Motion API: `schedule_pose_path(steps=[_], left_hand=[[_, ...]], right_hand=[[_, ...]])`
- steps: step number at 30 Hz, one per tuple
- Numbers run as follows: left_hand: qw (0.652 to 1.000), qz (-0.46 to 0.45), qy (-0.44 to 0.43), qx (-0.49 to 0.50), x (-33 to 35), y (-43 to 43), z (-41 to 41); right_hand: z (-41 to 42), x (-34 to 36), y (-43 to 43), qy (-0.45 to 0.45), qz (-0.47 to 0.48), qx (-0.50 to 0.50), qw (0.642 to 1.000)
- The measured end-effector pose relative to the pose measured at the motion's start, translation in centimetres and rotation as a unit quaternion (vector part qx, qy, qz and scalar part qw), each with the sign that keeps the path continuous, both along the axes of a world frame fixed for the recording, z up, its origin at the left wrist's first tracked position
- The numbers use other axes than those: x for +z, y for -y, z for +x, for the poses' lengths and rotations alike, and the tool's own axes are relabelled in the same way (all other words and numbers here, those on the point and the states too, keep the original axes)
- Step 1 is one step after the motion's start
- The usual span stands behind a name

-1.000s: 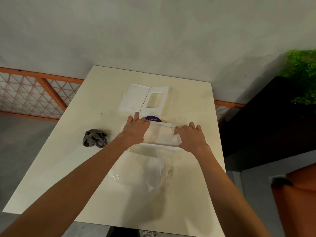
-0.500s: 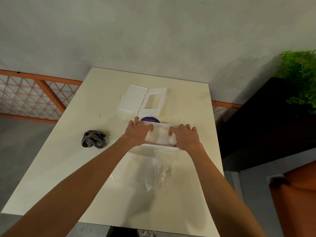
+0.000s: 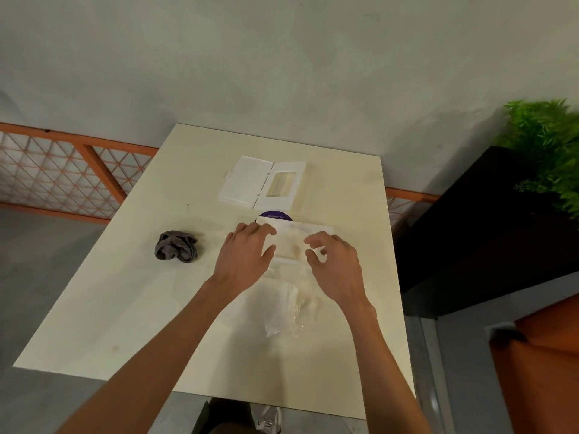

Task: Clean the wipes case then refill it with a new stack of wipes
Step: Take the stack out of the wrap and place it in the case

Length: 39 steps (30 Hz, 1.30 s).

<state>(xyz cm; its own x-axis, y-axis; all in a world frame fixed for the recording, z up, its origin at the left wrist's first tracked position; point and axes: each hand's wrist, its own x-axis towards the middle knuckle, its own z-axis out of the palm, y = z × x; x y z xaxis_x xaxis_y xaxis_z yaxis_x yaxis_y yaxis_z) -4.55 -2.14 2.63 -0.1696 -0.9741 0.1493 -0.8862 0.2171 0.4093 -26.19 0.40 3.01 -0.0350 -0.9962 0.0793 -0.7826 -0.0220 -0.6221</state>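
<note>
The white wipes case lies open on the table, its windowed lid folded out to the right. Nearer me is the new stack of wipes, a pale flat block with a purple round label showing at its far edge. My left hand rests flat on the stack's left end with the thumb spread. My right hand is over the right part, its fingers curled and its thumb and forefinger pinching at the top of the stack. A crumpled clear wrapper trails from the stack toward me.
A crumpled grey cloth lies on the table to the left of my left hand. A black planter with a green plant stands right of the table, and an orange lattice railing runs behind it on the left.
My right hand slid left from the stack's right end toward its middle and curled its fingers. My left hand stayed on the left end.
</note>
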Motion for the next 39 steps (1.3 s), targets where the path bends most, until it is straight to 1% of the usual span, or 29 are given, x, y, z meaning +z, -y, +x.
schedule_pose_path(steps=[2, 5, 8, 10, 12, 14, 17, 22, 23, 26, 28, 32, 36, 39], left_hand=[[0.999, -0.005, -0.032, 0.008, 0.0, -2.0, 0.3], [0.997, -0.010, -0.069, 0.023, -0.3, -4.7, 0.3], [0.993, -0.004, -0.114, 0.041, -0.8, -7.1, -0.3], [0.991, 0.001, -0.129, 0.045, -1.4, -8.6, -1.1], [0.992, 0.016, -0.114, 0.047, -2.1, -9.8, -2.0], [0.995, 0.036, -0.079, 0.057, -2.9, -10.5, -2.8], [0.996, 0.052, -0.050, 0.057, -4.1, -10.5, -3.2], [0.995, 0.061, -0.067, 0.030, -4.8, -10.1, -3.1], [0.995, 0.063, -0.073, 0.025, -4.9, -10.1, -3.0], [0.993, 0.074, -0.088, 0.012, -5.3, -10.5, -2.9], [0.993, 0.080, -0.091, 0.006, -5.5, -10.7, -2.7], [0.991, 0.091, -0.096, 0.006, -6.0, -11.0, -2.4], [0.992, 0.084, -0.098, 0.008, -6.1, -11.2, -2.2], [0.992, 0.074, -0.102, 0.005, -6.0, -11.3, -2.0]], right_hand=[[0.2, -0.1, -1.8, 0.064, -0.015, -0.014, 0.998], [0.5, -0.4, -4.2, 0.128, -0.035, -0.035, 0.991], [0.7, -1.4, -6.3, 0.169, -0.028, -0.057, 0.984], [0.6, -2.6, -7.3, 0.176, -0.005, -0.064, 0.982], [0.6, -4.1, -8.1, 0.159, 0.017, -0.055, 0.986], [0.9, -5.4, -8.4, 0.130, 0.034, -0.032, 0.990], [1.7, -6.8, -8.3, 0.103, 0.041, -0.007, 0.994], [3.0, -7.4, -7.4, 0.068, 0.044, 0.004, 0.997], [3.3, -7.2, -7.2, 0.044, 0.049, 0.012, 0.998], [4.0, -6.9, -6.9, -0.069, 0.069, 0.050, 0.994], [4.3, -6.9, -6.6, -0.108, 0.084, 0.062, 0.989], [5.0, -6.9, -6.5, -0.117, 0.100, 0.049, 0.987], [5.6, -7.0, -6.4, -0.131, 0.101, 0.032, 0.986], [5.8, -6.9, -6.2, -0.139, 0.132, 0.023, 0.981]])
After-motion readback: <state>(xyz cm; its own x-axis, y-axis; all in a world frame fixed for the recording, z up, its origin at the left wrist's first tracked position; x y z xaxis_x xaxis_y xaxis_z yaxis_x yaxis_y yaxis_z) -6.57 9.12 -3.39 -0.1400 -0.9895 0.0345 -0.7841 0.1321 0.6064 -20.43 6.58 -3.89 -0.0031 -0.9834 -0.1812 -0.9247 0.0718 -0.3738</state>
